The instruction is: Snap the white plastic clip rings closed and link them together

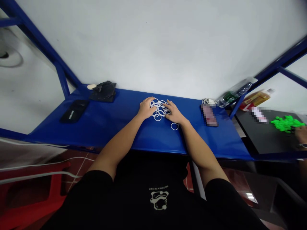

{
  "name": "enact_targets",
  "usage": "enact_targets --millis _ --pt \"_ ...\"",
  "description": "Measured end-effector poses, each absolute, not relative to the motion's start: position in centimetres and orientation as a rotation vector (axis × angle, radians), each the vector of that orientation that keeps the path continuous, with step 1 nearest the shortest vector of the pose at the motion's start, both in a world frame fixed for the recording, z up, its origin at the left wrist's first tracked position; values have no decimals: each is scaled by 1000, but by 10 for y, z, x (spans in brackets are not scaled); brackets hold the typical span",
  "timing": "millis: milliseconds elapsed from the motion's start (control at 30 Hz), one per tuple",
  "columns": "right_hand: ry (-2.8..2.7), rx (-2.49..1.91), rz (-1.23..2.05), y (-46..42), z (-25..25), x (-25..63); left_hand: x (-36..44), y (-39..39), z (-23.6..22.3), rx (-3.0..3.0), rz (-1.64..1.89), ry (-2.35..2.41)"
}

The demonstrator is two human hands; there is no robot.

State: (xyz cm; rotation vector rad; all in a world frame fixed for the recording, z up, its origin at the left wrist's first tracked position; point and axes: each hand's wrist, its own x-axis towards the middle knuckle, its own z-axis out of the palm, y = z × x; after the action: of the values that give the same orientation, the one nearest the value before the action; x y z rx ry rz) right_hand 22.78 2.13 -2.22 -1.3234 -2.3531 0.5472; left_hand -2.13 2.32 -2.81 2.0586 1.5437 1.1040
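Observation:
A loose heap of thin white rings [157, 112] lies on the blue table [115, 127] in front of me. My left hand [145, 108] rests against the left side of the heap, fingers stretched out along it. On the right side, my right hand [173, 111] lies over some of the rings with its fingers spread. One separate white ring [174, 126] sits on the table just below my right wrist. Some rings are partly hidden under my fingers, and I see none lifted off the table.
At left lie a black case [74, 111] and a crumpled black bag [104, 90]. At right are a blurred-out phone [209, 115], a white cable [209, 101] and a water bottle [236, 92]. Beyond, another person's hand [301, 134] touches bright green pieces [286, 124]. A red stool [31, 210] stands below left.

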Motion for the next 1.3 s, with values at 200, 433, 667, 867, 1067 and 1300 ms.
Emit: enact_targets --millis 200,433,667,867,1067,1300 --pt "-2404 -1425 510 6 10 268 -45 8 -16 2165 892 1530" --pt "-2492 -1731 558 8 7 306 -67 -2 -13 2249 223 1576" --pt "-2457 -1618 544 19 -14 284 -46 -7 -16 2236 208 1530" --pt "-2422 -1510 483 17 -11 272 -37 -10 -18 2243 266 1558" --pt "-2318 -1400 490 14 -2 276 -38 -8 -18 2240 281 1667" --pt "-2306 -1409 627 9 3 275 -39 -7 -17 2214 299 1667"
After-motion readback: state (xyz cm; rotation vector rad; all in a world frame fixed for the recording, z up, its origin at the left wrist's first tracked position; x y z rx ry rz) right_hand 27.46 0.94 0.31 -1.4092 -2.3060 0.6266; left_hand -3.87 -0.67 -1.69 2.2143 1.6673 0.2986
